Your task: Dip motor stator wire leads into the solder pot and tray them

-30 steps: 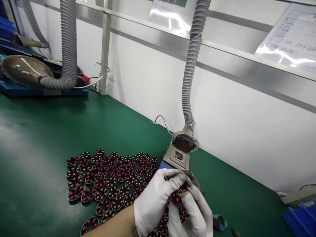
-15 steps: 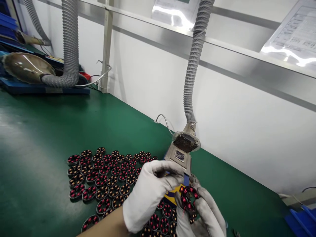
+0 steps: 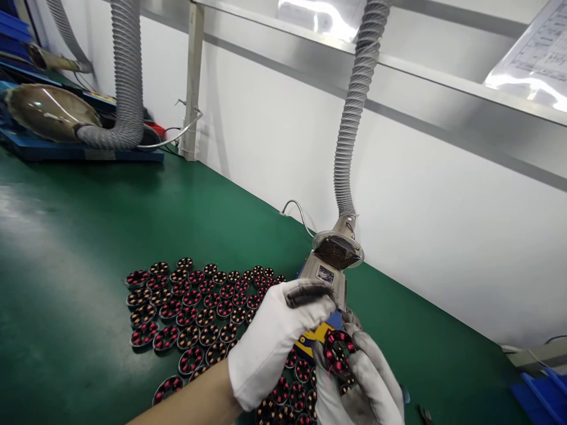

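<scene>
In the head view, the green bench (image 3: 177, 200) fills the middle and left of the frame. A long grey hose (image 3: 349, 112) comes down from the top to a round hood (image 3: 339, 252), which is just above a device with a metal plate (image 3: 326, 274). The left hand (image 3: 274, 339) is partly in front of this device, and it also hides some of the many coil rings (image 3: 190, 317) on the bench. At the upper left there is a brown hood (image 3: 51, 112) with another hose (image 3: 127, 77); at the lower right, a blue bin (image 3: 541, 392).

The ring part (image 3: 328, 354) is at the lower centre-right, clamped between the gloved fingers of the right hand (image 3: 367, 381). It is dark, with red windings around its opening (a thin reddish wire hangs below). The left hand has its fingers bent; whether they pinch something, I cannot tell.
</scene>
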Action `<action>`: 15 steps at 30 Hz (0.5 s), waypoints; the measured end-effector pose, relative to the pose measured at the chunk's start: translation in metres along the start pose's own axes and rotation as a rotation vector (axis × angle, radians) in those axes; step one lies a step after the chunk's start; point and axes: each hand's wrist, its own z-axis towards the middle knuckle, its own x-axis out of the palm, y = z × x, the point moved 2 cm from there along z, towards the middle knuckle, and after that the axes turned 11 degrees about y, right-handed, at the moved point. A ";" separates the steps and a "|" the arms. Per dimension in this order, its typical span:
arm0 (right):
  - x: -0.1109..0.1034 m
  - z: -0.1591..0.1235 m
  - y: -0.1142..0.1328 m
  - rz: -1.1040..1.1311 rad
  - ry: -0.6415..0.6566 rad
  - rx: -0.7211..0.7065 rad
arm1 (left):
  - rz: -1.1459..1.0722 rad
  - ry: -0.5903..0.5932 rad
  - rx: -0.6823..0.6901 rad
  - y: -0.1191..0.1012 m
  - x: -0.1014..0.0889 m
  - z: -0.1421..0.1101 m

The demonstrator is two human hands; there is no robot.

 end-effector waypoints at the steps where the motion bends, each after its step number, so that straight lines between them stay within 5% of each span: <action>1: 0.003 0.001 0.000 -0.020 -0.031 -0.033 | 0.026 -0.009 0.023 -0.003 -0.001 0.000; 10: -0.003 -0.002 -0.003 -0.009 0.067 -0.061 | 0.009 0.187 -0.178 -0.011 0.008 -0.005; 15: -0.002 -0.014 -0.010 0.088 0.101 0.132 | -0.054 0.133 -0.195 0.002 0.007 -0.005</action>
